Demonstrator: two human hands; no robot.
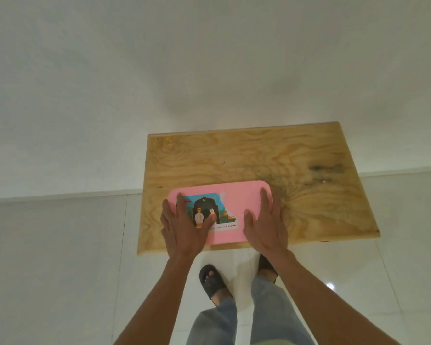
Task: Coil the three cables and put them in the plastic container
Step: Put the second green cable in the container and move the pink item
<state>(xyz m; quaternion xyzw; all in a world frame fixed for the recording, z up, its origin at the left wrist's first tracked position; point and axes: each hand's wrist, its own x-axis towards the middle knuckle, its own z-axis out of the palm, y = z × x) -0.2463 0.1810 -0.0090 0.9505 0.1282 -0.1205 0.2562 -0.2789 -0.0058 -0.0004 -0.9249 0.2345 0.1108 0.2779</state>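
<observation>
Pressing flat on the pink lid [237, 207]: left hand [183, 229], right hand [266, 226].

Pink lid [237, 207]; grained tan table [259, 155]

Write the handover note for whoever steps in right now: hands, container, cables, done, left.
Left hand: flat, open, on the left end of the pink lid.
Right hand: flat, open, on the lid's right end.
The plastic container sits closed at the near edge of the wooden table, only its lid showing.
Cables: none in view; whether they are inside cannot be told.
Done: lid is on.
Left: confirm three coiled cables are inside and the lid is seated.
</observation>
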